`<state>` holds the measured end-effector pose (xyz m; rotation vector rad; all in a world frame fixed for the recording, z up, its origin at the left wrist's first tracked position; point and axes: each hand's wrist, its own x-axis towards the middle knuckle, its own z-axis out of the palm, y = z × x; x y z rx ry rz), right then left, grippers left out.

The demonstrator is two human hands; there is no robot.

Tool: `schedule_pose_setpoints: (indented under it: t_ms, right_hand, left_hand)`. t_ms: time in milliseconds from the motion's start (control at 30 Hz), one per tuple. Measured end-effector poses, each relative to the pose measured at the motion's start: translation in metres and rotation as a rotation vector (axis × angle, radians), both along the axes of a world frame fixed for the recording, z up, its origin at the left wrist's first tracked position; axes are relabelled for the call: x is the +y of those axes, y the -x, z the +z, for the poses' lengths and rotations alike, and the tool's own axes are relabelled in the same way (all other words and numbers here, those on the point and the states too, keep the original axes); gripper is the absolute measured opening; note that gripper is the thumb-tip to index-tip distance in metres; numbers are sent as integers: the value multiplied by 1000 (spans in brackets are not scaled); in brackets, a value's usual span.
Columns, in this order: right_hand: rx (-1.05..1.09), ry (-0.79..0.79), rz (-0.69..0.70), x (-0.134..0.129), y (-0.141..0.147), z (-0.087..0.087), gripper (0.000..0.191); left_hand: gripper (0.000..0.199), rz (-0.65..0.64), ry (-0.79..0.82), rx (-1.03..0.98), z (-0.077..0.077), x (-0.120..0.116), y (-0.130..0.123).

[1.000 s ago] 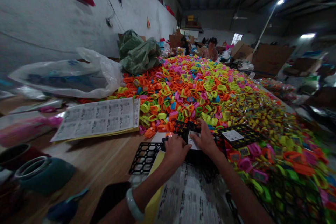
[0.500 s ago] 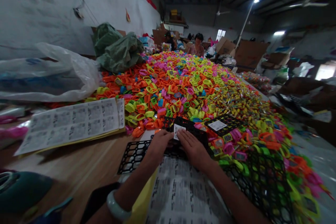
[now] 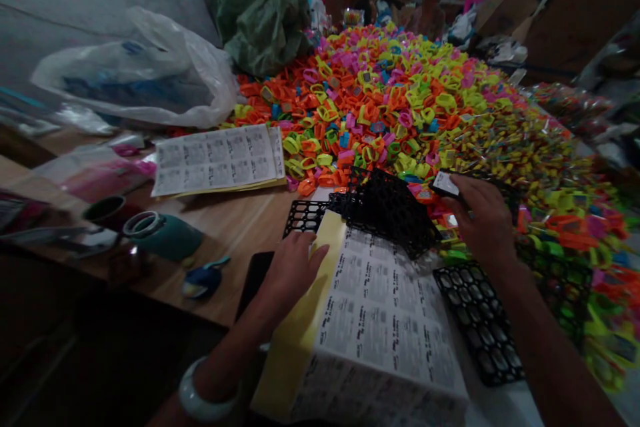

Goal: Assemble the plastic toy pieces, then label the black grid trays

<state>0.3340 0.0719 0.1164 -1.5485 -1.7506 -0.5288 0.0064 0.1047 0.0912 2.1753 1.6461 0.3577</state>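
A sheet of printed labels (image 3: 373,320) with a yellow backing edge (image 3: 295,340) lies in front of me. At the left of that edge is my left hand (image 3: 293,270), open and holding nothing, its thumb apart from the fingers. My right hand (image 3: 483,220) grips a black plastic grid by its side, over the colourful pile. A white label (image 3: 445,183) shows on this grid, most of which the hand hides. Several other black grids (image 3: 395,207) lie overlapped beyond the sheet. Another black grid (image 3: 480,320) rests under my right forearm.
A large heap of bright plastic toy watches (image 3: 345,127) covers the table's far part. More label sheets (image 3: 215,160) lie at left, near a clear plastic bag (image 3: 150,80). A teal jar (image 3: 165,233) stands at the table's left edge. A person (image 3: 430,10) is behind the heap.
My hands have parted from the label they pressed on a black grid. The right moved right with a labelled grid, the left back toward the sheet's edge. The view has tilted down.
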Motion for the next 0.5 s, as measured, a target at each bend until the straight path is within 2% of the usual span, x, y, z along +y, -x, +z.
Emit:
schedule_pose_setpoints:
  t_ms: [100,200,300,400,500]
  right_hand:
    - [171,179,185,-35,51,-26,32]
    - [287,326,384,-69,109,-47,28]
    - [351,429,534,-94,150,-56,25]
    - [349,507,603,-113,174,-60,21]
    - [331,508,577,-126,188,-66,18]
  left_hand:
    - [52,127,67,-58,-15,-33,22]
    - [54,241,195,-252,-19,-67,40]
    - [49,326,388,-481,-19,-95,49]
    - [49,328,501,-725,-22,-114,50]
    - [58,348,536,-846,-24,-123,48]
